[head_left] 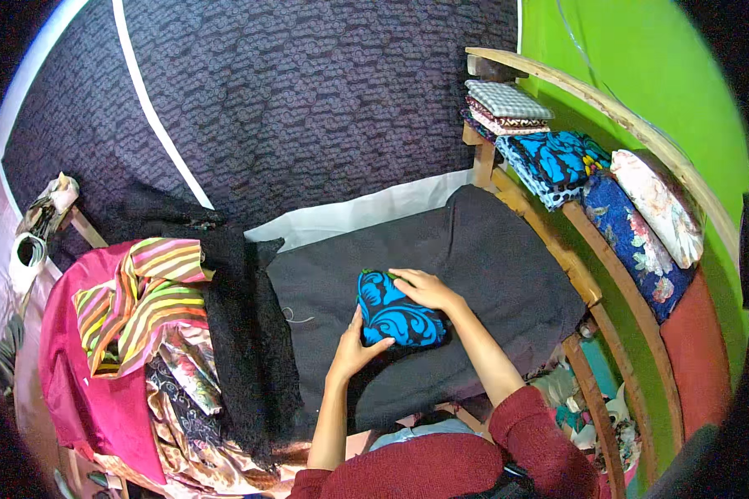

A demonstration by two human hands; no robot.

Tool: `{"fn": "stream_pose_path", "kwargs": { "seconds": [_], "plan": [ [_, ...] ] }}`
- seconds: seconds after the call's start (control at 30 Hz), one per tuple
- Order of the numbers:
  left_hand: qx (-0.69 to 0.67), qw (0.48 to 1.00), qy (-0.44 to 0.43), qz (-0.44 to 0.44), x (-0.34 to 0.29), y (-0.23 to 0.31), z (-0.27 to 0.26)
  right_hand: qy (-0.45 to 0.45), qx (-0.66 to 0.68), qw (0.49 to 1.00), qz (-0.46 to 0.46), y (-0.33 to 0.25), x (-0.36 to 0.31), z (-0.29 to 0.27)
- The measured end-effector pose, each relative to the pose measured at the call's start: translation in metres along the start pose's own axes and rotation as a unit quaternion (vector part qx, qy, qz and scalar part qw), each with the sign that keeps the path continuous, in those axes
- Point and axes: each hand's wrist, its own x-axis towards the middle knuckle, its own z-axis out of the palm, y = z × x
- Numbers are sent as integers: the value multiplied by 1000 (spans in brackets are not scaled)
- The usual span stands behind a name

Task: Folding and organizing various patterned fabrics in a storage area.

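A folded blue and black patterned cloth [404, 323] lies on the dark cloth-covered surface [508, 274] in front of me. My left hand [356, 345] grips its near left side, the thumb on top and the fingers along the left edge. At the far right corner, my right hand [429, 291] holds the same bundle, fingers pressed together over its top edge. Part of the bundle's right side is hidden by my right hand and forearm.
Left lie a black lace cloth [254, 358], a striped cloth [146, 308] and a pink cloth [71, 374]. Along the right, a wooden rack [587, 283] bears folded fabrics, among them a checked grey stack [508, 98] and another blue-black pile [549, 162]. Behind stands a dark patterned curtain [333, 108].
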Motion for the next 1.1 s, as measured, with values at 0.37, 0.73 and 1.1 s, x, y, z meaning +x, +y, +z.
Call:
{"fn": "stream_pose_path", "kwargs": {
  "seconds": [0.37,0.73,1.1],
  "plan": [
    [14,991,-14,133,-7,35,-3,-167,-28,978,-125,-57,-1,-84],
    [68,966,-234,82,23,87,-88,-32,570,821,8,-54,-63,-70],
    [93,909,-374,-160,25,-6,-73,15,338,930,144,52,-108,-60]
  ]
}}
